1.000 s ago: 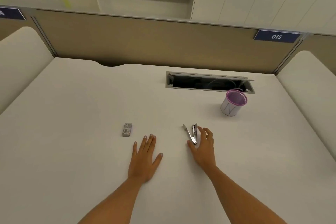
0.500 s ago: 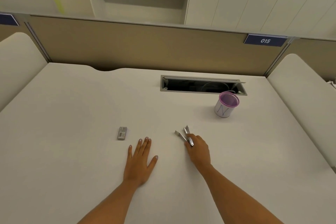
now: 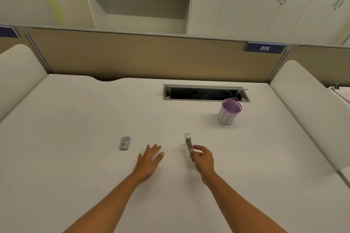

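One stapler [image 3: 188, 142] sticks fwd past R hand [image 3: 201, 159], pinched at near end; L hand [image 3: 150, 161] lies flat.

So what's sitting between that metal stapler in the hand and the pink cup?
Nothing: in the head view, only bare white desk runs from the metal stapler, gripped by the right hand, to the pink cup.

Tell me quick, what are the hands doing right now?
Left hand: open, fingers spread, holding nothing.
Right hand: holding the metal stapler.
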The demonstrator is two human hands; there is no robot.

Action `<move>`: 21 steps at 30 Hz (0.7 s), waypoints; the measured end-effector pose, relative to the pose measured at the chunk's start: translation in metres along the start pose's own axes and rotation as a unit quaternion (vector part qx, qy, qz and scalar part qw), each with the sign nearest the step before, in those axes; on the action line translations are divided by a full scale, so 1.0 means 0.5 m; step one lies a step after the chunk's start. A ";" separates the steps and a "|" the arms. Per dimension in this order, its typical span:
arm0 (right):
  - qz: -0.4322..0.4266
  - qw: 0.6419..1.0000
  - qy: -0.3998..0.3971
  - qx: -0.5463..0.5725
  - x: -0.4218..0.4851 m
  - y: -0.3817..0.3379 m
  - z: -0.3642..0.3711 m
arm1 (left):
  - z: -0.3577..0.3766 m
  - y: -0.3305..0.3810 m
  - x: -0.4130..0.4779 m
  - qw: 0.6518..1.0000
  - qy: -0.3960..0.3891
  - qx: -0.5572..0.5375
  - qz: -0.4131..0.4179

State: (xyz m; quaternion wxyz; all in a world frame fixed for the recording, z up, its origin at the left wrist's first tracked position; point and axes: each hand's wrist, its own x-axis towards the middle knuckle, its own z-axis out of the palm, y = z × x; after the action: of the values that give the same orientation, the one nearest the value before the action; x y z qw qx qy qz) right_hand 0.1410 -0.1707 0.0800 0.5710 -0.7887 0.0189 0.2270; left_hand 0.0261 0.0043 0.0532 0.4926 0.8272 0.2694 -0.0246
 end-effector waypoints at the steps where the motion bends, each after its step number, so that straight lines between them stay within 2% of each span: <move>1: 0.006 0.999 -0.023 0.034 -0.011 -0.010 0.002 | -0.005 0.023 -0.005 0.998 0.005 -0.058 -0.005; 4: -0.016 0.991 -0.102 0.091 -0.050 -0.046 0.000 | -0.016 0.088 -0.023 0.986 0.015 -0.164 -0.017; 8: -0.059 0.976 -0.172 0.119 -0.100 -0.098 -0.023 | -0.021 0.167 -0.048 0.974 -0.021 -0.225 0.009; 12: -0.103 0.972 -0.190 0.096 -0.135 -0.129 -0.043 | -0.021 0.231 -0.075 0.961 -0.042 -0.267 0.051; 21: -0.191 0.962 -0.195 0.027 -0.176 -0.160 -0.070 | -0.038 0.293 -0.132 0.950 -0.029 -0.260 0.169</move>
State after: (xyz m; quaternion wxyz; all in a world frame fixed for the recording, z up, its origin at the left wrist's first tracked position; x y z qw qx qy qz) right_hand 0.0972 -0.1951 0.1931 0.6177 -0.7021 -0.2379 0.2625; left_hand 0.0341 -0.0618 0.2005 0.6953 0.7026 0.1084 0.1054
